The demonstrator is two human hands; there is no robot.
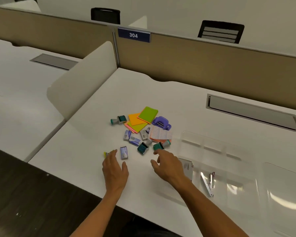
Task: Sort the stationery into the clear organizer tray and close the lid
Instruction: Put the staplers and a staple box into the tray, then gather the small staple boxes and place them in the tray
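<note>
A pile of stationery lies mid-desk: green and orange sticky notes (pixel 144 118), a purple hole punch (pixel 161 123), a label sheet (pixel 161 134), teal stamps (pixel 142 147) and small staple boxes (pixel 123 152). The clear organizer tray (pixel 217 156) sits to the right with its lid (pixel 284 190) open beside it; a metal stapler (pixel 208 183) and a white box (pixel 188 168) lie in it. My left hand (pixel 114 170) hovers open just left of a staple box, a small yellow item (pixel 105 154) at its fingertips. My right hand (pixel 167 165) is open, fingers near a teal stamp (pixel 158 146).
The white desk (pixel 92 137) ends at a tan partition (pixel 212 65) with a "304" sign (pixel 133 35). A grey cable hatch (pixel 251 113) lies at the back right. A curved white divider (pixel 82 86) stands on the left. Dark floor shows below the front edge.
</note>
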